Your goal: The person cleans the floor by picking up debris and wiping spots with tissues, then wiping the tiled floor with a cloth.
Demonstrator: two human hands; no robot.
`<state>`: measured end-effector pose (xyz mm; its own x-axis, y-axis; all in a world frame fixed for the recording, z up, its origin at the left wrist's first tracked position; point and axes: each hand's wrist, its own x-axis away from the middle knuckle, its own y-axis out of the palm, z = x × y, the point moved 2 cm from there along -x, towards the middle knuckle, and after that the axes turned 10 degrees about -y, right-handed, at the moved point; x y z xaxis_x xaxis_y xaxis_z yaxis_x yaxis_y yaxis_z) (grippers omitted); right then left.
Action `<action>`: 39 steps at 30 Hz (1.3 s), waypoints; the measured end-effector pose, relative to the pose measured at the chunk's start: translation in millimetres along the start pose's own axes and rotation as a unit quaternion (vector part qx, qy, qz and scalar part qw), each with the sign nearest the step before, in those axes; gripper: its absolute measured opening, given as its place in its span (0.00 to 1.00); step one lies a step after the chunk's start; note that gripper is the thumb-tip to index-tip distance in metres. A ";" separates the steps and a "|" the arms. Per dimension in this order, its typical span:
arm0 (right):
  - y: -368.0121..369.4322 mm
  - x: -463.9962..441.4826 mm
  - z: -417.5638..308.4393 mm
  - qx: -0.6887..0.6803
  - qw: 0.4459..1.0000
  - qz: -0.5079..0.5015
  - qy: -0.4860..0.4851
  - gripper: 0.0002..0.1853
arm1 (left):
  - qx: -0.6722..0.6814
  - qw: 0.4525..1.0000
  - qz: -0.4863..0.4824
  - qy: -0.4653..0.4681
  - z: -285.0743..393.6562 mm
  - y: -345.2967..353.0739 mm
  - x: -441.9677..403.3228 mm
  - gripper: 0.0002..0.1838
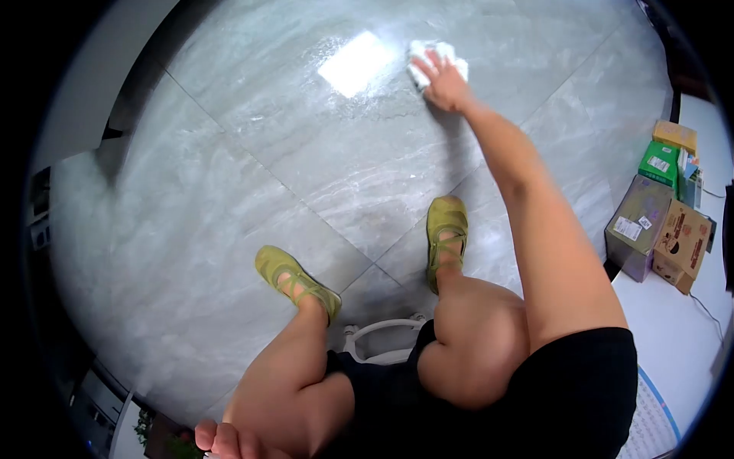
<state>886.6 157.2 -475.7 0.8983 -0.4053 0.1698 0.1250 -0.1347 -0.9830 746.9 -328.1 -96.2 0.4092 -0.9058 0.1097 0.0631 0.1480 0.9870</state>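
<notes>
My right hand is stretched far forward, pressing a crumpled white cloth against the glossy grey tiled floor. Its fingers lie spread over the cloth, whose edges show around them. Wet-looking streaks and a bright light reflection mark the floor just left of the cloth. My left hand is at the bottom edge, beside my left leg. Only its curled fingers show; the palm is cut off by the frame, so what it may hold is hidden.
My feet in green shoes stand apart on the floor. Behind them is a white chair base. Several boxes, including a brown carton, sit on a white table at right. A plant shows at lower left.
</notes>
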 end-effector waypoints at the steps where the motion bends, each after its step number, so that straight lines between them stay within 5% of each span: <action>1: -4.9 -0.3 11.1 -0.057 0.998 -0.012 0.039 0.37 | 0.001 1.000 0.002 0.025 -1.4 0.1 2.0 0.08; 2: -3.6 -4.4 8.2 -0.088 0.995 0.022 0.040 0.36 | -0.014 0.999 0.029 0.032 0.1 1.8 5.6 0.08; 5: -1.0 5.4 -48.4 0.094 0.993 -0.055 -0.044 0.34 | -0.077 0.986 0.150 0.014 5.7 20.8 8.9 0.07; 8: -0.9 62.9 -127.9 -0.114 0.979 0.005 -0.169 0.34 | -0.103 0.960 0.259 -0.028 -25.0 51.7 -25.3 0.07; 10: -9.6 101.5 -171.4 -0.136 0.947 -0.096 -0.273 0.33 | -0.116 0.956 0.266 -0.035 -28.0 51.8 -27.9 0.07; 14: 6.7 129.2 -151.5 -0.178 0.901 -0.072 -0.388 0.31 | -0.121 0.956 0.260 -0.061 -34.2 50.2 -30.6 0.07; 17: 0.8 123.0 -88.8 -0.209 0.947 -0.026 -0.242 0.34 | -0.134 0.954 0.263 -0.058 -37.1 49.9 -31.2 0.07; 21: 16.2 106.2 7.4 -0.063 0.997 0.040 -0.020 0.35 | -0.146 0.953 0.262 -0.035 -38.1 48.8 -24.2 0.09; 24: 15.6 100.2 -10.9 -0.109 0.991 0.025 0.072 0.36 | -0.151 0.954 0.255 -0.040 -37.5 48.7 -21.0 0.09; 26: 0.9 102.7 -56.0 0.011 0.995 -0.069 -0.073 0.37 | -0.153 0.955 0.252 -0.037 -37.5 49.5 -21.5 0.09; 27: 6.5 112.5 -84.3 -0.017 0.985 -0.090 -0.144 0.35 | -0.156 0.954 0.253 -0.029 -37.8 49.3 -23.0 0.09; 28: 10.4 128.6 -116.5 -0.168 0.974 0.025 -0.151 0.34 | -0.157 0.954 0.254 -0.022 -38.9 49.3 -24.4 0.09; 31: 11.3 167.9 -184.3 -0.204 0.913 -0.090 -0.342 0.33 | -0.170 0.948 0.265 -0.036 -40.0 47.9 -32.7 0.09; 34: 6.6 168.9 -170.5 -0.245 0.853 -0.099 -0.450 0.32 | -0.167 0.948 0.258 -0.082 -41.1 47.7 -40.6 0.09; 37: 8.3 155.8 -100.4 -0.178 0.905 -0.067 -0.380 0.31 | -0.162 0.945 0.275 -0.069 -55.1 52.8 -51.6 0.10; 39: -7.6 149.5 -39.4 -0.118 0.975 -0.075 -0.174 0.32 | -0.163 0.947 0.268 -0.060 -52.8 52.6 -50.5 0.09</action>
<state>1003.3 62.1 -440.1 0.9710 -0.0385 0.2361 0.2031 -0.3892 -0.8985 777.7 -253.6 -56.0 0.3565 -0.7009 0.6177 0.1615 0.6975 0.6982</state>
